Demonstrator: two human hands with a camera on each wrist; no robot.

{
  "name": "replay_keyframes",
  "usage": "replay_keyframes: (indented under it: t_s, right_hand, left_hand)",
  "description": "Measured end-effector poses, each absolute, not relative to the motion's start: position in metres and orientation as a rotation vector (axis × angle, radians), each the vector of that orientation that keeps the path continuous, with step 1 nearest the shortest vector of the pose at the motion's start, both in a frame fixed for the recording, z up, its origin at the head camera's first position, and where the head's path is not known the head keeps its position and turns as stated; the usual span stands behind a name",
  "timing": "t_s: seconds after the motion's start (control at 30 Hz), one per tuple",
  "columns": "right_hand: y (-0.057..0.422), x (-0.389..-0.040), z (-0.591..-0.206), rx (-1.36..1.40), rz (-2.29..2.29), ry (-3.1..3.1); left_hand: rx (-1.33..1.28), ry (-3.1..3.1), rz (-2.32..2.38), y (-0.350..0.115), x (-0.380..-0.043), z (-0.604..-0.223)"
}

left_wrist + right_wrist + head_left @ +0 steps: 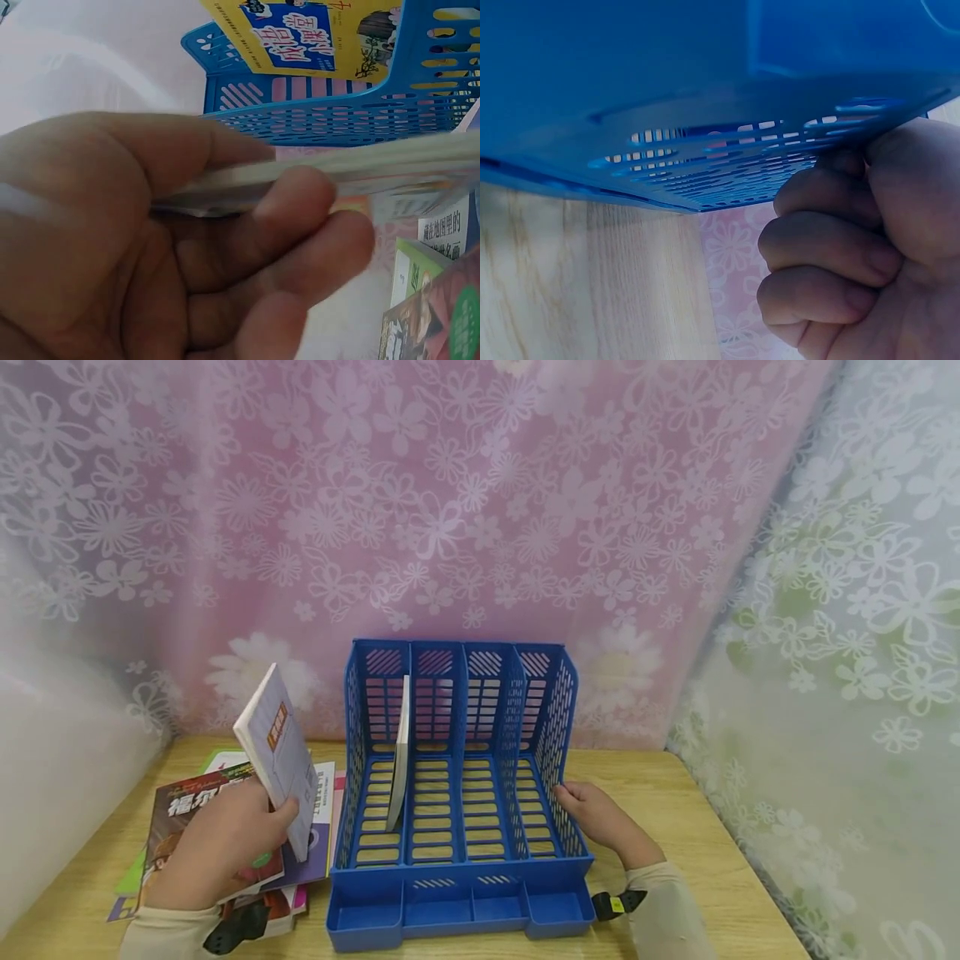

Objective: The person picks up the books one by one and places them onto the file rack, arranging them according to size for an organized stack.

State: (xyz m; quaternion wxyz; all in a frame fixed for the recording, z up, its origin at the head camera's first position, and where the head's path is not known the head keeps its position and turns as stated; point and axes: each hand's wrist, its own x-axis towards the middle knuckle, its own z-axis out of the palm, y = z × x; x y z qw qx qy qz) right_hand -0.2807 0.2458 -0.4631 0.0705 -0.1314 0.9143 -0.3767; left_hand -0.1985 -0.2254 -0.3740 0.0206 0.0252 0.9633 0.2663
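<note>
Pink floral curtain [450,527] is hanging behind a wood-grain tabletop [720,877].

Far left: overlapping books are lying in a loose pile. Brown-covered book [168,827] is resting on top, partly covered by the forearm and hand; purple-and-white book [318,852] is showing to its right.

Above the pile: left hand [228,835] is holding a thin pale-covered book [281,752], thumb on one face, fingers on the other, grip closed around it. Book is standing on end in the air, tilted, orange-red label facing the rack; it is hanging left of the rack and apart from it. Black band [238,928] is circling the wrist.

Centre: blue plastic file rack [461,870] is standing on the tabletop, three dividers parting it into four slots, small trays running along its front. Yellow-covered book [300,37] is standing in the leftmost slot, close by the first divider and leaning slightly toward it; cannot tell whether they are touching.

Right: right hand [603,822] is gripping the rack's right side wall near its front edge, fingers curling, grip closed on the wall. Second black band [618,904] is circling that wrist.

Far right: pale translucent floral curtain [862,652] is hanging beside the tabletop.
</note>
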Motion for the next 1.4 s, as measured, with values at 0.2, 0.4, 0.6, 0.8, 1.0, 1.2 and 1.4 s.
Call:
replay_keyframes:
  t_s: [0.2,0.4,0.6,0.8,1.0,1.2,1.4]
  right_hand:
    - [0.246,-0.281,-0.463,-0.397,-1.148,2.745]
    - [0.245,-0.281,-0.463,-0.387,-1.148,2.741]
    - [0.245,-0.281,-0.462,-0.372,-1.143,2.751]
    - [0.245,-0.281,-0.463,-0.381,-1.148,2.743]
    - [0.246,-0.282,-0.465,-0.395,-1.159,2.733]
    - [0.246,-0.283,-0.466,-0.393,-1.16,2.736]
    - [0.246,-0.282,-0.466,-0.387,-1.148,2.75]
  left_hand:
    - [0.118,2.995,0.865,-0.222,-0.198,-0.371]
    - [0.156,3.069,0.928,-0.217,-0.194,-0.366]
    - [0.22,3.06,0.917,-0.214,-0.195,-0.365]
    - [0.232,3.046,0.926,-0.214,-0.196,-0.368]
    - [0.232,3.021,0.94,-0.212,-0.196,-0.371]
    - [0.28,3.065,0.937,-0.213,-0.197,-0.372]
    - [0.269,3.055,0.94,-0.212,-0.197,-0.373]
